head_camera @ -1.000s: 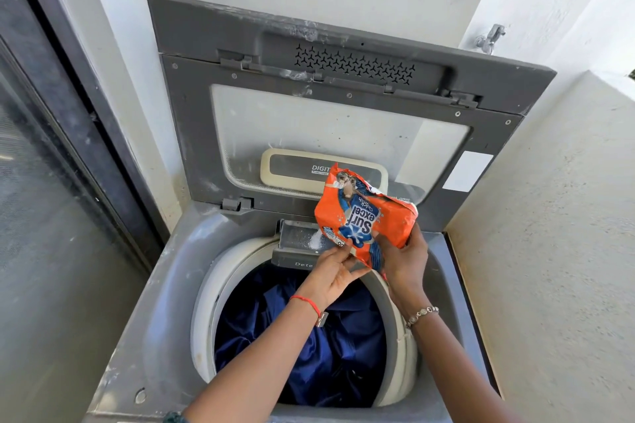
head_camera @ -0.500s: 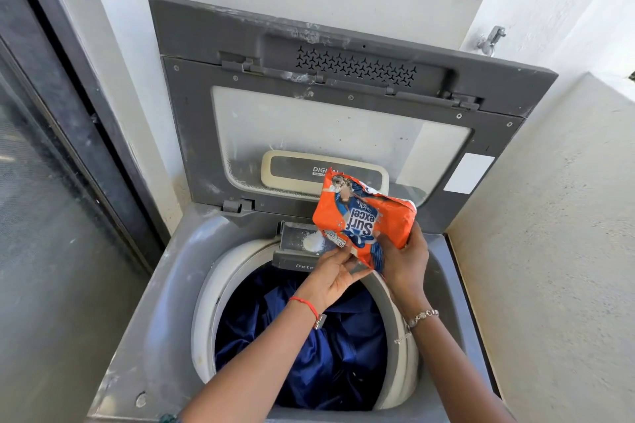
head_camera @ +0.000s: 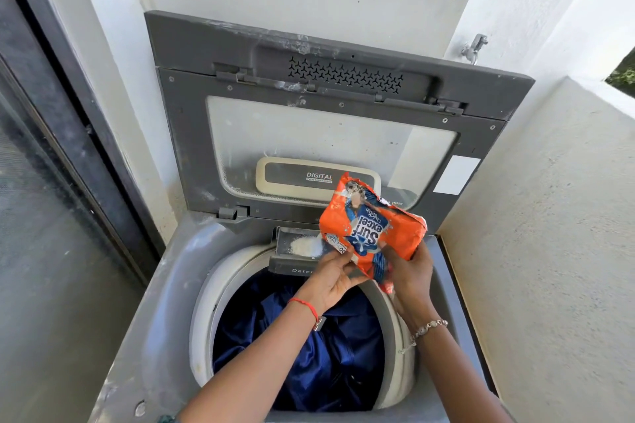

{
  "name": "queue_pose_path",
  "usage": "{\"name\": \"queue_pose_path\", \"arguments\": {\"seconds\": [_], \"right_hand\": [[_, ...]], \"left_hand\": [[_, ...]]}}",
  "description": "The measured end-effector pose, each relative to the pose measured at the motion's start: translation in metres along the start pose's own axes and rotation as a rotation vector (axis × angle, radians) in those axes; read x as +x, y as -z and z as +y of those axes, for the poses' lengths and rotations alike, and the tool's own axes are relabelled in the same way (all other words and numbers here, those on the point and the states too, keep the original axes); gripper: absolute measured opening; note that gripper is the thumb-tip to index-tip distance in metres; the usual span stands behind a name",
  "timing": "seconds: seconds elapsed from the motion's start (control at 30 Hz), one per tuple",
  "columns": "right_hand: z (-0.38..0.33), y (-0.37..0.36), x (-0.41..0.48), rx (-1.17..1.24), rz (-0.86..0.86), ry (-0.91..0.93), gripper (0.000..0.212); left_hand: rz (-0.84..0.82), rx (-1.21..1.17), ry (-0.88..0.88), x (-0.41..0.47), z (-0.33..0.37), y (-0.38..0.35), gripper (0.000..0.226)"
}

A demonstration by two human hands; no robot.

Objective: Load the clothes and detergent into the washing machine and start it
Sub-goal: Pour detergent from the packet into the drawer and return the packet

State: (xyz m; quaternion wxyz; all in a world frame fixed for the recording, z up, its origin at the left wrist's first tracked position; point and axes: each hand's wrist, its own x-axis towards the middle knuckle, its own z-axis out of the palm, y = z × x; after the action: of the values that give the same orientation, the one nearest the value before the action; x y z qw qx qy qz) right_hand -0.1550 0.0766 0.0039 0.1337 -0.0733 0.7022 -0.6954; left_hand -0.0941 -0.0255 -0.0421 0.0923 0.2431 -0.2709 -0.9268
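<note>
The orange detergent packet (head_camera: 372, 233), a crinkled glossy plastic pouch with blue and white lettering that reads upside down, is held tipped over the back of the tub. Its long axis runs on a slant from the upper left, near the lid's window, down to the lower right, and its left edge hangs just above the pulled-out detergent drawer (head_camera: 297, 252). A small heap of white powder (head_camera: 305, 245) lies in that grey plastic tray (grainy, piled toward its right side).

The left hand (head_camera: 331, 280) pinches the packet's lower left edge between thumb and fingers, a red thread around its wrist. The right hand (head_camera: 410, 273) is wrapped around the packet's lower right end from beneath, a beaded bracelet on that wrist.

Below the hands, dark blue clothes (head_camera: 309, 343), smooth and slightly shiny, lie bunched in the round drum, ringed by a pale plastic collar. The washing machine (head_camera: 165, 302) has a dusty, scuffed grey top. Its lid (head_camera: 330, 106) stands upright against the white wall, with a cloudy clear window and a patterned vent grille near its upper edge.
</note>
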Motion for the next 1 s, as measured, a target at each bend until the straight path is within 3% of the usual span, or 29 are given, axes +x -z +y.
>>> {"name": "queue_pose_path", "arguments": {"seconds": [0.17, 0.37, 0.47, 0.6, 0.63, 0.73, 0.77, 0.83, 1.0], "right_hand": [[0.011, 0.021, -0.006, 0.370, -0.038, -0.249, 0.032], [0.006, 0.050, -0.017, 0.581, -0.183, -0.480, 0.035], [-0.011, 0.071, -0.021, 0.686, -0.193, -0.460, 0.077], [-0.043, 0.114, -0.020, 0.769, -0.088, -0.368, 0.104], [-0.053, 0.126, -0.019, 0.782, -0.046, -0.348, 0.095], [-0.084, 0.165, -0.018, 0.831, 0.075, -0.284, 0.017], [-0.093, 0.180, -0.015, 0.837, 0.109, -0.269, 0.006], [-0.107, 0.213, -0.007, 0.840, 0.153, -0.233, 0.005], [-0.143, 0.296, 0.007, 0.855, 0.275, -0.107, 0.034]], "left_hand": [[0.059, 0.250, -0.029, -0.004, 0.006, -0.012, 0.013], [0.021, 0.623, -0.198, -0.012, 0.015, -0.055, 0.014], [-0.021, 0.815, -0.312, -0.013, 0.019, -0.091, 0.024], [-0.159, 0.966, -0.404, -0.014, 0.016, -0.153, 0.026], [-0.201, 1.002, -0.428, -0.015, 0.012, -0.170, 0.027], [-0.308, 1.132, -0.505, -0.009, -0.004, -0.225, 0.029], [-0.340, 1.159, -0.522, -0.008, -0.011, -0.245, 0.030], [-0.406, 1.185, -0.551, -0.005, -0.028, -0.285, 0.030], [-0.554, 1.246, -0.607, 0.002, -0.075, -0.382, 0.031]]}}
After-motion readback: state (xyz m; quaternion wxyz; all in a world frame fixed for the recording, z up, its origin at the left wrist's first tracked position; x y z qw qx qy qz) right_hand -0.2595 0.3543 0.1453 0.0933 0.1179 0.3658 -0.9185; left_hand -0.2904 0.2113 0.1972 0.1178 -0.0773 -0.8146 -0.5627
